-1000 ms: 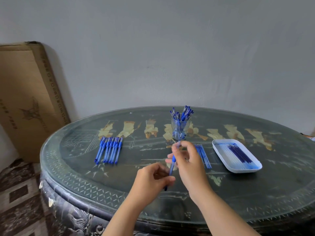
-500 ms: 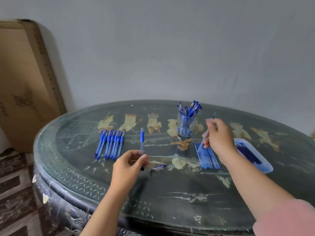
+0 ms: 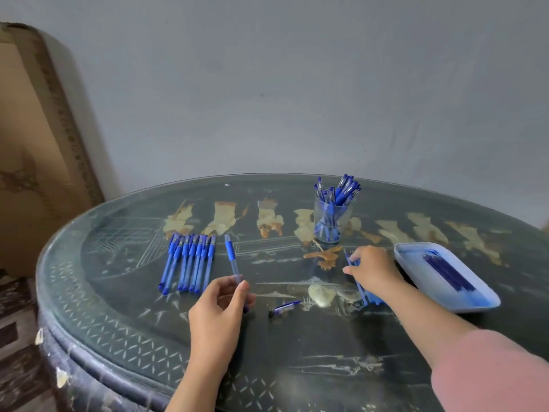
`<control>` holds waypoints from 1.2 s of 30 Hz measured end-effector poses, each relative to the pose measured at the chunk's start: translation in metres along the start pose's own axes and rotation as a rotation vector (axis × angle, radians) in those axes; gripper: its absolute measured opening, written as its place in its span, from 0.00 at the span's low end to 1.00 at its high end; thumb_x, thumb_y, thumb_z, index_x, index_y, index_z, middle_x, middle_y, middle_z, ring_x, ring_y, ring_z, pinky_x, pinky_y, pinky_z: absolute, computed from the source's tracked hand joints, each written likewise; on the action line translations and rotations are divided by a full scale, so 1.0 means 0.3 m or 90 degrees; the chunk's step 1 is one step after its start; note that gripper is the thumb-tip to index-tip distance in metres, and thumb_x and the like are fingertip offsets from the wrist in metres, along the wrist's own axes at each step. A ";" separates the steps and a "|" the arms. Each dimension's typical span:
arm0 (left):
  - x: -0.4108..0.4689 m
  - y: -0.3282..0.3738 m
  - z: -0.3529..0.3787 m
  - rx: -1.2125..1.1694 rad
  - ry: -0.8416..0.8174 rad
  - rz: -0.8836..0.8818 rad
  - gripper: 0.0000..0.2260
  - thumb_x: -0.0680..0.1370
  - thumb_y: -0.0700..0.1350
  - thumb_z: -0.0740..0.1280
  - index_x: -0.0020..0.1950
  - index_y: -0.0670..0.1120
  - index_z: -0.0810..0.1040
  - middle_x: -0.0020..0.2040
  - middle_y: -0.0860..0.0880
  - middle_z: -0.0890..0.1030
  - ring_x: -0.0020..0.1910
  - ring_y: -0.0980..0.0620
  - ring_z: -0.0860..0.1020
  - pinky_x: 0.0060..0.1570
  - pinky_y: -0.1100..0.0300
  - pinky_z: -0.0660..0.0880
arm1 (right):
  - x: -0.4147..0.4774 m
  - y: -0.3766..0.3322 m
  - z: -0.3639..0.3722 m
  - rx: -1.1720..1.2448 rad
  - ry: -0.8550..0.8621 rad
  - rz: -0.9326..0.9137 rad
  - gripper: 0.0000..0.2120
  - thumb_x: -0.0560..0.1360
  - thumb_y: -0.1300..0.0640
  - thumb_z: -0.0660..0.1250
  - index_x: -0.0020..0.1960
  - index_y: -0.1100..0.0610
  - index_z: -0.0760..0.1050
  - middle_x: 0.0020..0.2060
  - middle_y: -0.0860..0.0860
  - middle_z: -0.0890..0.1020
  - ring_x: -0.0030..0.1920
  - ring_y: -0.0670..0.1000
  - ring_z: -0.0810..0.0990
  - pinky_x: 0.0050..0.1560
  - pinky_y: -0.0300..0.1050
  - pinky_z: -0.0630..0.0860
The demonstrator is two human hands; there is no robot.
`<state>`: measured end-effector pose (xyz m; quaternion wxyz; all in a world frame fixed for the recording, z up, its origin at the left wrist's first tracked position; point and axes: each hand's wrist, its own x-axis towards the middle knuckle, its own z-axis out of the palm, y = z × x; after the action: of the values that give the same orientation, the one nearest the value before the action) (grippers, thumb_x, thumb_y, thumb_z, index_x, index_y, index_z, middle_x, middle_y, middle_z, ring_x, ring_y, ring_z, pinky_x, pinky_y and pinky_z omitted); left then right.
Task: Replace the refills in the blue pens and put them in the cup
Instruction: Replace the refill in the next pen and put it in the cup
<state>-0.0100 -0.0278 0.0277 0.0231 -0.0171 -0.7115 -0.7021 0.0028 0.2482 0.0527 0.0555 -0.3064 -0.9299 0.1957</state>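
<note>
My left hand [image 3: 219,304] pinches the lower end of a blue pen barrel [image 3: 232,260], held upright over the table's front. A small blue pen end piece [image 3: 283,307] lies on the glass to its right. My right hand [image 3: 371,269] is down on a loose bundle of blue refills [image 3: 365,294], fingers curled onto their far ends and pinching a refill. Behind it a clear cup [image 3: 329,224] holds several blue pens. A row of several blue pens [image 3: 190,263] lies at the left.
A white tray [image 3: 416,248] with dark blue refills sits at the right, close to my right forearm. The round glass-topped table [image 3: 118,292] drops off at the front and left. A cardboard box [image 3: 35,159] leans on the wall at left.
My right hand, which held a refill raised near the cup, has dropped onto the refill bundle. My left hand has kept holding the pen barrel upright in about the same place.
</note>
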 end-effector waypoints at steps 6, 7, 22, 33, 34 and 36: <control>-0.006 0.007 0.008 0.068 0.000 0.020 0.02 0.77 0.43 0.70 0.47 0.50 0.80 0.36 0.52 0.85 0.38 0.56 0.84 0.49 0.53 0.81 | 0.016 0.080 -0.043 0.034 0.126 0.009 0.06 0.78 0.54 0.67 0.46 0.55 0.78 0.45 0.53 0.81 0.44 0.55 0.78 0.42 0.46 0.75; -0.007 0.006 0.008 0.077 0.001 0.023 0.02 0.77 0.43 0.70 0.47 0.51 0.80 0.36 0.52 0.85 0.38 0.57 0.84 0.49 0.54 0.80 | 0.017 0.118 -0.074 0.004 0.161 0.034 0.07 0.78 0.56 0.65 0.44 0.56 0.78 0.45 0.54 0.81 0.44 0.56 0.78 0.40 0.46 0.74; -0.016 0.009 0.021 0.114 0.002 0.032 0.02 0.76 0.41 0.70 0.48 0.46 0.81 0.36 0.49 0.85 0.34 0.57 0.84 0.40 0.63 0.79 | -0.023 0.443 -0.192 -0.259 0.087 0.190 0.14 0.76 0.61 0.60 0.60 0.60 0.77 0.55 0.56 0.79 0.55 0.57 0.79 0.46 0.44 0.74; -0.013 0.009 0.018 0.098 -0.029 0.061 0.06 0.76 0.41 0.70 0.52 0.47 0.81 0.40 0.49 0.86 0.41 0.53 0.85 0.40 0.66 0.80 | -0.048 0.439 -0.214 0.063 0.283 0.165 0.08 0.75 0.57 0.65 0.43 0.62 0.78 0.41 0.59 0.81 0.40 0.60 0.77 0.38 0.46 0.73; -0.016 0.007 0.019 0.094 -0.036 0.068 0.06 0.75 0.41 0.71 0.52 0.47 0.81 0.41 0.50 0.86 0.43 0.52 0.85 0.43 0.62 0.82 | -0.061 0.419 -0.223 0.138 0.305 0.144 0.07 0.74 0.58 0.65 0.42 0.61 0.78 0.39 0.59 0.82 0.40 0.61 0.77 0.38 0.46 0.73; -0.033 0.008 0.026 0.094 -0.043 0.098 0.07 0.75 0.40 0.71 0.51 0.48 0.82 0.42 0.51 0.86 0.45 0.52 0.84 0.48 0.57 0.81 | -0.106 0.354 -0.241 0.313 0.314 0.105 0.07 0.74 0.61 0.65 0.39 0.60 0.78 0.34 0.58 0.82 0.38 0.61 0.80 0.40 0.50 0.77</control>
<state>0.0001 -0.0198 0.0294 0.0541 -0.0938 -0.7585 -0.6426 0.1028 0.3312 0.0773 0.3346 -0.3959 -0.7859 0.3372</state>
